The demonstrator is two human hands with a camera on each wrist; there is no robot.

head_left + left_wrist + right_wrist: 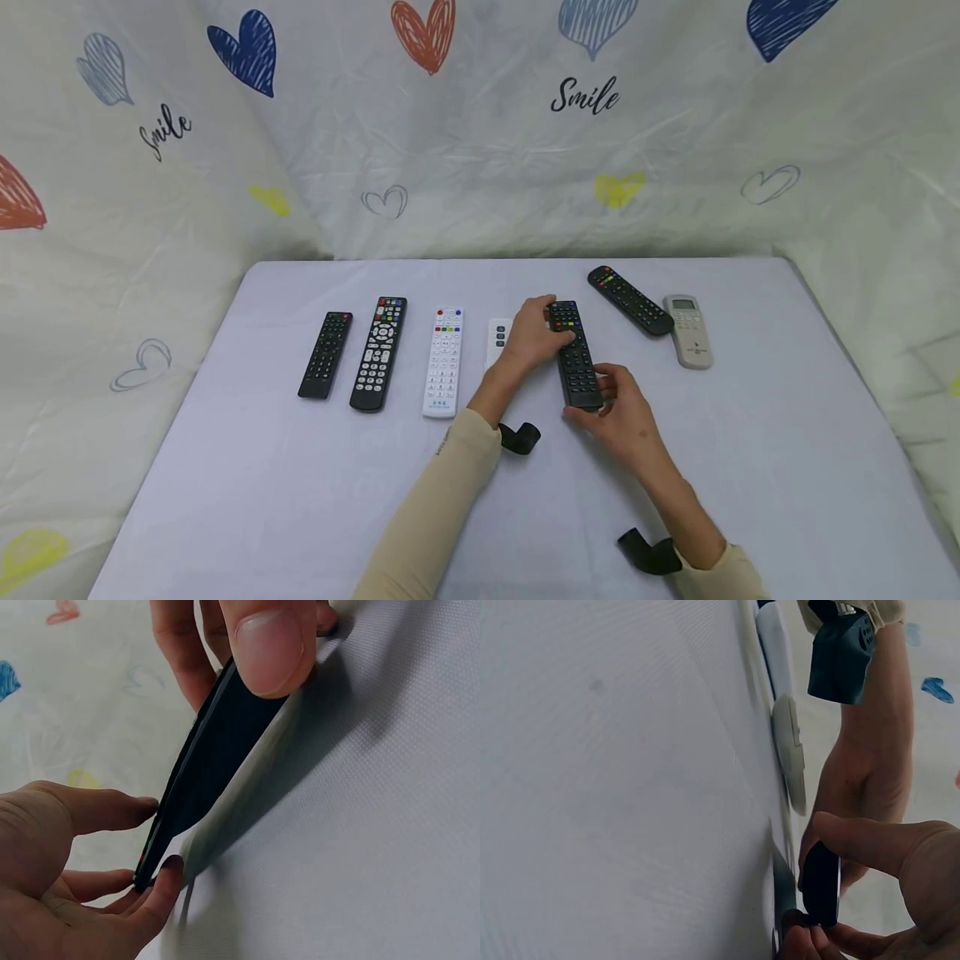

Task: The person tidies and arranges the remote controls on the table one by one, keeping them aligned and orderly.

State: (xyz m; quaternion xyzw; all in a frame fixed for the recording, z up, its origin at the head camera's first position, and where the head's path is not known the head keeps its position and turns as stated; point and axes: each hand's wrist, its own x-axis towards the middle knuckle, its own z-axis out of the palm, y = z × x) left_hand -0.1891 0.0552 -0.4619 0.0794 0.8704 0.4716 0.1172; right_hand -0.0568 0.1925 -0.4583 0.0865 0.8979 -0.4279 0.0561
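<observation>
Head view, black remote (577, 367): just above the surface (300, 500), right of a partly covered white remote (498, 333).
Head view, left grip (532, 335): pinching the far end.
Head view, right grip (624, 417): pinching the near end.
Left wrist view, underside (214, 757): dark, smooth; probably stiff, light, slightly slippery.
Right wrist view, hold: across opposite side edges; seems best, sparing buttons (579, 379).

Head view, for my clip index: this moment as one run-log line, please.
left hand: grips far end of black remote; right hand: grips its near end; remote with screen: lies on table
</observation>
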